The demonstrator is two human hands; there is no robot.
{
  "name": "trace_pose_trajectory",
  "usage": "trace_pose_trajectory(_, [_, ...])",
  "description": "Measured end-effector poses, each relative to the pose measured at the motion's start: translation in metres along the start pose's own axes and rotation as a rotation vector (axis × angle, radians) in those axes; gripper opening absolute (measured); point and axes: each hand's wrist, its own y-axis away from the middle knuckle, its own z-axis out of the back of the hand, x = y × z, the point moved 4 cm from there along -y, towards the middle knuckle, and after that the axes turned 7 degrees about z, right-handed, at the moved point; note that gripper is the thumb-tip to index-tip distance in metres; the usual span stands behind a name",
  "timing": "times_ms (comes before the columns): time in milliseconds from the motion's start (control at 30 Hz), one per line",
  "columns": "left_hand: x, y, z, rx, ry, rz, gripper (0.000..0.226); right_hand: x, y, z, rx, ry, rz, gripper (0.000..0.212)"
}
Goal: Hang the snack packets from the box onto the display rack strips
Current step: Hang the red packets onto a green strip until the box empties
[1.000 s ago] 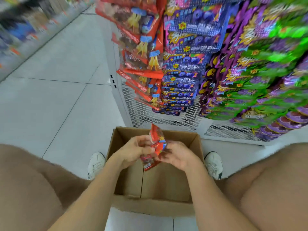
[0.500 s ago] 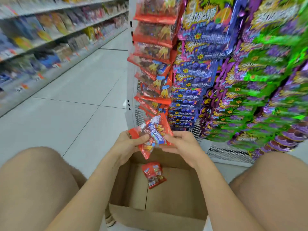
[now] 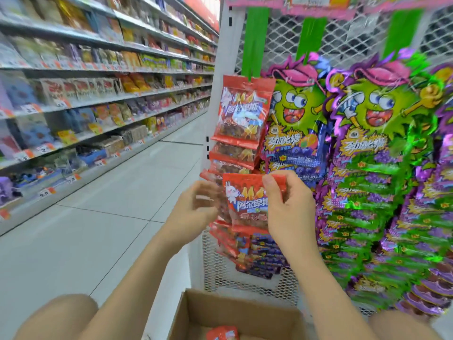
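While the right hand (image 3: pixel 286 212) pinches the red 阿尔卑 packet (image 3: pixel 245 204) by its top, the blurred left hand (image 3: pixel 196 204) flanks it, grip unclear.

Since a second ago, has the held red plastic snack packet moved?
Yes, upward. The red plastic snack packet sat low over the brown cardboard box; now it's well above it.

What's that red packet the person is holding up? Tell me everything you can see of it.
The red packet looks like glossy plastic film, printed with a white cartoon rabbit, orange flame-like shapes and blue-white lettering. Its lower part seems clear, showing dark contents. It is held upright, face toward the camera, in front of the column of hanging red packets. The right hand pinches its top right edge. The left hand, blurred, is at its left edge; contact is unclear.
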Motion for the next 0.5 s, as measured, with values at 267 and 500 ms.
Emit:
trace_pose_trajectory(267, [-0.191, -0.07, 0.01, -0.404, -0.068, -0.433, 0.036, 0.057, -0.134, -0.014, -0.057, 0.193, 0.162, 0.007])
trace_pose_trajectory(500, [-0.247, -0.128, -0.004, -0.289, -0.001, -0.279, 0.017, 0.074, -0.211, -0.021, -0.206, 0.125, 0.18, 0.015])
